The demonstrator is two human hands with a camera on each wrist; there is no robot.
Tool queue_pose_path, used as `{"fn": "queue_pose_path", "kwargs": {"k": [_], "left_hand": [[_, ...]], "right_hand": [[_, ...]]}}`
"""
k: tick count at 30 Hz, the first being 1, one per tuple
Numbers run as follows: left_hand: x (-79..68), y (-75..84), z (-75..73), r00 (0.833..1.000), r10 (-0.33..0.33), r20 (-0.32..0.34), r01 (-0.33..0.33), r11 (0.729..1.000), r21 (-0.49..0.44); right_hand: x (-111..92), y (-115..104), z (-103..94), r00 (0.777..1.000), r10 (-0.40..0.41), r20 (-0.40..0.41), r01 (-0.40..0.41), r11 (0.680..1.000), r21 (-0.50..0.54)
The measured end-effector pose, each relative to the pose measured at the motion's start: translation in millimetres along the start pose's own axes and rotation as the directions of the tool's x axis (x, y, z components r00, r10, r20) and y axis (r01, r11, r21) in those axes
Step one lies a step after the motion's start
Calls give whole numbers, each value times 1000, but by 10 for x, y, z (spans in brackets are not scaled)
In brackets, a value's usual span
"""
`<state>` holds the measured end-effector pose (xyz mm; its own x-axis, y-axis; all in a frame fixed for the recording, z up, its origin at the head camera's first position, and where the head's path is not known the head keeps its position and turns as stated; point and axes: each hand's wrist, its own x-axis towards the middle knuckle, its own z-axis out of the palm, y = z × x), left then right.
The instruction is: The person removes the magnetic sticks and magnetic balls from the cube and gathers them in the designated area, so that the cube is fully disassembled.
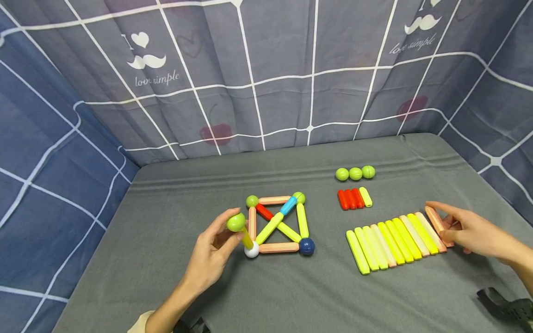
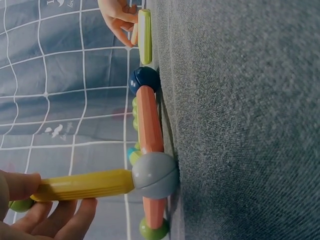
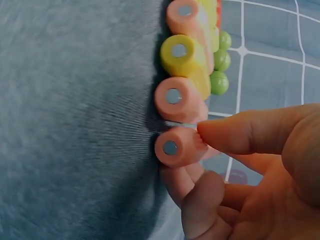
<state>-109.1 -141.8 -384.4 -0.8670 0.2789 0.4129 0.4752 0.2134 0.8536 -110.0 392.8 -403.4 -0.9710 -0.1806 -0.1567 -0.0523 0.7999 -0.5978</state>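
My left hand [image 1: 208, 256] pinches an upright yellow magnetic stick [image 2: 82, 185] near its upper end. A green ball [image 1: 236, 222] tops that stick, and its lower end meets a white ball [image 1: 251, 251] at the near left corner of a flat square. Salmon and yellow-green sticks form the square's sides, with crossed sticks inside it, green balls at the far corners and a dark blue ball [image 1: 306, 246] at the near right. Over on the right, my right hand [image 1: 476, 231] holds a salmon magnetic stick [image 3: 185, 146] between thumb and fingers, beside the end of a stick row [image 1: 392, 243].
Behind the row lie several short red sticks [image 1: 351, 199] and one short yellow-green stick [image 1: 365, 197]. Farther back sit three green balls [image 1: 356, 174] side by side. Grey cloth [image 1: 175, 194] covers the table, and a checked curtain [image 1: 279, 106] hangs around its back and sides.
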Motion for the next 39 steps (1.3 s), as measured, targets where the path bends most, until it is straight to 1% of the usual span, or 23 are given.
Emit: {"fn": "queue_pose_path", "kwargs": {"k": [2,5,12,15,18,21,24,28,30,33,35,39], "left_hand": [[1,-4,1,1000,-2,4,2,1000,-8],[3,-10,2,1000,3,6,-3,1000,-16],[-6,-21,1,1000,12,1,-12,1000,0],[-6,-28,0,1000,21,3,-21,1000,0],[-11,-38,0,1000,29,3,-29,1000,-10],[-10,-43,0,999,33,-1,-33,999,-28],[-7,-36,1,1000,12,-6,-12,999,-41],[-7,-14,2,998,-63,-11,63,997,-51],[-8,-7,1,994,-110,-17,109,992,-58],[-7,-7,-1,985,-172,-30,169,983,-71],[-4,-11,-2,979,-200,-38,197,978,-75],[3,-41,0,978,-209,-28,206,975,-85]], "right_hand": [[-5,14,19,1000,-1,13,1,1000,3],[-8,23,29,1000,2,11,-2,1000,3],[1,-9,14,999,32,10,-32,999,-8],[-6,-11,20,1000,26,13,-26,1000,-11],[-5,-18,27,999,43,14,-43,999,-31],[-4,-25,24,998,55,-3,-55,997,-62],[-9,-54,12,998,48,-43,-51,996,-70],[2,-186,6,994,28,-104,-36,996,-81],[25,-300,24,990,0,-138,-12,996,-87],[55,-512,71,979,-86,-185,74,995,-74],[74,-673,118,963,-167,-213,157,986,-63],[117,-1042,221,924,-310,-223,304,951,-63]]}}
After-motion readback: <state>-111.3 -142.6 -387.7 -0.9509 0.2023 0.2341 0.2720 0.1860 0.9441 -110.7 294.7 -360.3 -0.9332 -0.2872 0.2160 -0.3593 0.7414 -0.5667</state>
